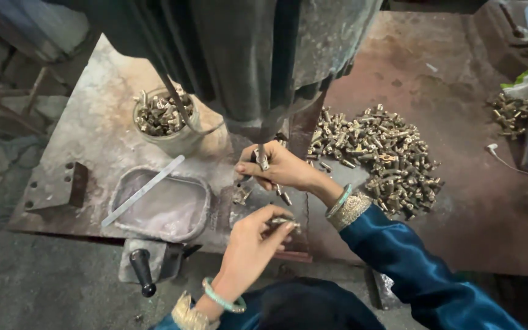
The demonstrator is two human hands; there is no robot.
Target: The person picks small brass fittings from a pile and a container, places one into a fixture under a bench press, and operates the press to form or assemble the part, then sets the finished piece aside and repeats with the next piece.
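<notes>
Fingers of left hand point(255, 235) pinching one small metal part point(283, 221), near middle. Right hand point(282, 168) gripping another point(263, 160). Probably hard, light, a bit slippery; best held by the sides.

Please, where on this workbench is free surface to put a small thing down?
Bare metal lies left of the jar of parts, above the small block. A wide rusty patch lies beyond the big heap of parts, toward the smaller pile. It is crowded around the right hand and left hand.
</notes>
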